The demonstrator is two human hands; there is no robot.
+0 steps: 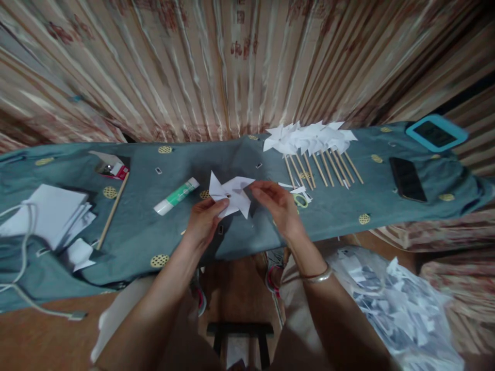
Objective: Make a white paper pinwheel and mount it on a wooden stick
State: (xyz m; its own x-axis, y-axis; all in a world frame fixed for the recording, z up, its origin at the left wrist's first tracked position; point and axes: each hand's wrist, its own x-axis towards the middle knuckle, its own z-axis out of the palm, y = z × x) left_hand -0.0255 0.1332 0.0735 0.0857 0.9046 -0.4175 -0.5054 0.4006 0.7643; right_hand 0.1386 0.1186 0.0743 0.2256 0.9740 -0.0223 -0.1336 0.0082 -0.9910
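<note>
A white paper pinwheel (232,193) is held just above the blue-grey cloth-covered table (154,226), in the middle. My left hand (204,219) pinches its lower left side, thumb near the centre. My right hand (278,203) grips its right blade with thumb and fingers; a metal bangle sits on that wrist. A glue stick (176,196) lies on the cloth just left of the pinwheel. Green-handled scissors (300,200) peek out behind my right hand.
A row of several finished pinwheels on wooden sticks (313,147) lies at the back right. A dark phone (407,179) and a teal-cased device (436,133) are far right. White paper sheets (46,214), a cable and one loose stick (112,211) lie left. A bag of paper scraps (390,304) sits below right.
</note>
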